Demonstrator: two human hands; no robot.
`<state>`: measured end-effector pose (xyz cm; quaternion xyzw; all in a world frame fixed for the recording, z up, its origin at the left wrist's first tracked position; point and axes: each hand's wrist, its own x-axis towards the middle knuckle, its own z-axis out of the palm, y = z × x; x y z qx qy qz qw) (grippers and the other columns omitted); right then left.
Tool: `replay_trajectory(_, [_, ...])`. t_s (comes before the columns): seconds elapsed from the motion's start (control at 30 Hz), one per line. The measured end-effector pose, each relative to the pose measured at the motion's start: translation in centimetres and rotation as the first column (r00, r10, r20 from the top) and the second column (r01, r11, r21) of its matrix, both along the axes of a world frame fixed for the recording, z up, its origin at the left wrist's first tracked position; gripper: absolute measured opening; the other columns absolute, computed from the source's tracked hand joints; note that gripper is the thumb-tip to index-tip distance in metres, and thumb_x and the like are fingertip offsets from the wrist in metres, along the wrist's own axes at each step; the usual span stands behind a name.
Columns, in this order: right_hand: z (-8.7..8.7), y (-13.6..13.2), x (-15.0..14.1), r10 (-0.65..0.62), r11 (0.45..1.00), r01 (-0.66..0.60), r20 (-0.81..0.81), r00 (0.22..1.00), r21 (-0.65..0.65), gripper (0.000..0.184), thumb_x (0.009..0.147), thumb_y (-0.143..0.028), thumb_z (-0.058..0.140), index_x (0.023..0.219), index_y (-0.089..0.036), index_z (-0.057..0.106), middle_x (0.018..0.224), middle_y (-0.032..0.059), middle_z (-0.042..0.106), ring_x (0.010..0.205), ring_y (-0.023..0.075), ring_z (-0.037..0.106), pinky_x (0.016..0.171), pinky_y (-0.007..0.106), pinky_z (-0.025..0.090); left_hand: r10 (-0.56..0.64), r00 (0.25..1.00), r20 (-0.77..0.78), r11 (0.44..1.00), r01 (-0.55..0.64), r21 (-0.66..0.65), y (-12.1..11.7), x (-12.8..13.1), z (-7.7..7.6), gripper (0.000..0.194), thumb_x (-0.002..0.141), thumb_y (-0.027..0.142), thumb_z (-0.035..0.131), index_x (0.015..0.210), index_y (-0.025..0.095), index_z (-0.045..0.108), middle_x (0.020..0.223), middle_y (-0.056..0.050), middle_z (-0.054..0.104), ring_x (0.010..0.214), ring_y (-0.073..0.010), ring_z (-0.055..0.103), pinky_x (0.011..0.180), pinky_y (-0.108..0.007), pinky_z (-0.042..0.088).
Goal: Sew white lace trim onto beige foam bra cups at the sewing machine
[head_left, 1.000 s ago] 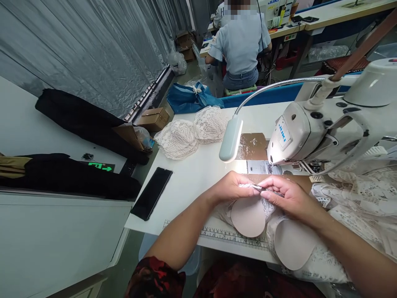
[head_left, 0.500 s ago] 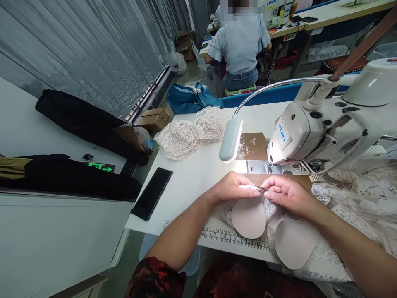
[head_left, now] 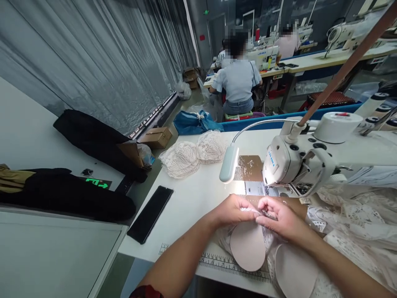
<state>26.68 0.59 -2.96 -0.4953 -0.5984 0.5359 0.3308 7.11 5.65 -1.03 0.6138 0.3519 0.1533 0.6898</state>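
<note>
My left hand [head_left: 233, 210] and my right hand [head_left: 278, 218] meet over a white lace bra piece [head_left: 338, 231] at the table's front edge. Both pinch its lace edge between thumb and fingers; a thin metal tool shows in my right hand's fingers. Two beige foam cups [head_left: 247, 246] hang below my hands, over a printed ruler [head_left: 217, 261]. The white sewing machine [head_left: 297, 161] stands just behind my hands, its needle plate [head_left: 252, 188] lit by a gooseneck lamp [head_left: 228, 163].
A black phone [head_left: 150, 213] lies at the table's left edge. Lace cups [head_left: 194, 151] are piled at the far left corner. Black fabric [head_left: 65, 194] and a cardboard box [head_left: 156, 136] sit to the left. A person [head_left: 237, 80] sits with their back to me.
The camera has tilted up, so everything sits lower in the picture. My hands have drawn closer together on the lace edge.
</note>
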Motion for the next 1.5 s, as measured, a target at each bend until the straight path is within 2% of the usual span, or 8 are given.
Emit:
replay_trajectory(0.17, [-0.4,0.0,0.2,-0.070,0.992,0.059,0.094,0.993,0.108,0.026,0.085,-0.040,0.054,0.072,-0.024,0.038,0.068,-0.0044,0.039,0.063,0.0136,0.042,0.058,0.027,0.038,-0.047,0.998,-0.045,0.996,0.051,0.078,0.4,-1.0,0.2,0.032,0.078,0.042,0.069,0.087,0.012,0.071,0.075,-0.001,0.062,0.069,-0.0115,0.054,0.063,-0.021,0.041])
replay_trajectory(0.3, [1.2,-0.1,1.5,-0.119,0.979,0.077,0.225,0.967,0.190,0.015,0.086,-0.036,0.050,0.079,-0.023,0.050,0.075,-0.0013,0.055,0.072,0.0170,0.053,0.067,0.029,0.043,-0.019,0.967,-0.254,0.966,0.084,0.245,1.0,-2.5,1.0,0.031,0.080,0.041,0.062,0.071,0.012,0.061,0.065,0.002,0.052,0.059,-0.0094,0.046,0.053,-0.019,0.034])
replay_trajectory(0.5, [4.2,-0.7,3.1,0.023,0.948,-0.180,0.508,0.861,0.262,0.022,0.088,-0.022,0.045,0.082,-0.021,0.066,0.092,0.0051,0.070,0.083,0.0201,0.062,0.072,0.030,0.044,0.070,0.874,-0.480,0.790,0.245,0.562,3.4,-0.5,2.8,0.019,0.081,0.029,0.053,0.069,0.015,0.058,0.064,0.002,0.051,0.059,-0.0114,0.048,0.054,-0.020,0.037])
replay_trajectory(0.67, [2.3,-1.8,4.7,-0.013,0.936,-0.251,0.738,0.675,0.246,0.041,0.083,-0.011,0.043,0.110,-0.026,0.069,0.098,0.0065,0.070,0.087,0.0212,0.064,0.069,0.029,0.045,0.231,0.838,-0.494,0.686,0.219,0.694,4.5,2.4,2.3,0.017,0.081,0.023,0.055,0.093,0.016,0.064,0.099,-0.009,0.060,0.098,-0.0249,0.055,0.085,-0.034,0.045])
replay_trajectory(0.8, [0.5,-2.3,5.4,-0.062,0.942,-0.188,0.695,0.716,0.278,0.039,0.085,-0.017,0.044,0.115,-0.029,0.068,0.098,0.0039,0.070,0.083,0.0193,0.064,0.066,0.027,0.045,0.270,0.841,-0.469,0.558,0.260,0.788,2.0,2.7,2.2,0.023,0.090,0.024,0.048,0.107,0.016,0.062,0.109,-0.011,0.060,0.102,-0.0246,0.057,0.090,-0.037,0.048])
replay_trajectory(1.03, [-0.4,-1.7,4.9,-0.194,0.931,-0.084,0.675,0.712,0.355,0.028,0.087,-0.025,0.046,0.105,-0.024,0.067,0.096,0.0048,0.071,0.080,0.0198,0.065,0.062,0.029,0.044,0.123,0.828,-0.547,0.412,0.459,0.787,-1.3,3.8,0.8,0.033,0.089,0.036,0.055,0.112,0.012,0.061,0.122,-0.015,0.060,0.112,-0.0290,0.056,0.098,-0.044,0.047])
replay_trajectory(1.17, [-0.5,-1.3,4.5,-0.199,0.914,-0.157,0.752,0.629,0.373,0.046,0.084,-0.019,0.047,0.128,-0.025,0.058,0.118,0.0063,0.068,0.092,0.0220,0.067,0.063,0.030,0.046,0.053,0.829,-0.557,0.360,0.504,0.785,-0.5,3.9,0.6,0.030,0.089,0.029,0.053,0.112,0.012,0.061,0.119,-0.015,0.061,0.111,-0.0283,0.056,0.097,-0.045,0.048])
replay_trajectory(1.5, [0.2,-1.2,3.8,-0.170,0.917,-0.238,0.852,0.494,0.321,0.044,0.080,-0.013,0.046,0.120,-0.021,0.063,0.114,0.0090,0.070,0.076,0.0216,0.066,0.055,0.033,0.042,-0.062,0.796,-0.602,0.319,0.587,0.744,2.7,3.2,0.4,0.060,0.082,0.037,0.058,0.133,0.008,0.050,0.141,-0.020,0.049,0.130,-0.0324,0.046,0.109,-0.048,0.039])
